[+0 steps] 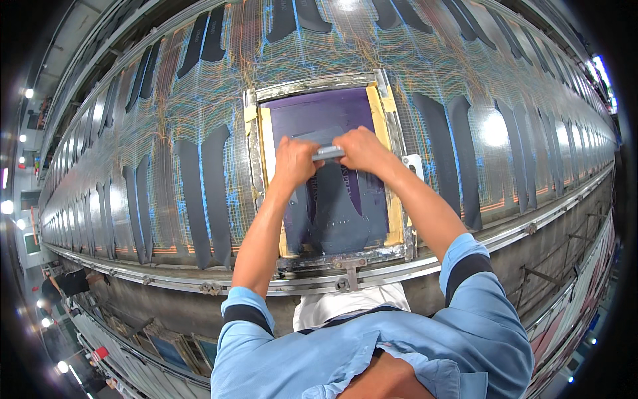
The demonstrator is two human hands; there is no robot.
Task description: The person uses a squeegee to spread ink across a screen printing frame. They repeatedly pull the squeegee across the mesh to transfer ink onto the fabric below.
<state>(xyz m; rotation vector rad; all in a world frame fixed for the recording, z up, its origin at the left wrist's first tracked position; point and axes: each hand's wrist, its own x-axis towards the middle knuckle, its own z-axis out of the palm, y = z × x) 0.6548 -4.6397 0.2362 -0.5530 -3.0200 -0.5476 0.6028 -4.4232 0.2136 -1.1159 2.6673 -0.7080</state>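
Note:
My left hand (296,161) and my right hand (363,150) are closed side by side on a grey squeegee (328,153), with its handle showing between them. It stands over a screen printing frame (311,84), near the middle of its mesh. The mesh (319,112) is purple at the far end and coated grey toward me, with darker purple shapes around the middle. Yellowish tape (379,116) lines the sides of the worn frame. My forearms and hands hide part of the mesh, and the squeegee's blade is not plainly seen.
The frame lies on a long printing table covered with tangled coloured lines. Dark fabric pieces (436,149) lie in pairs on both sides and farther back. A metal rail (379,273) with clamps runs along the near edge. Another person (70,282) is at the far left.

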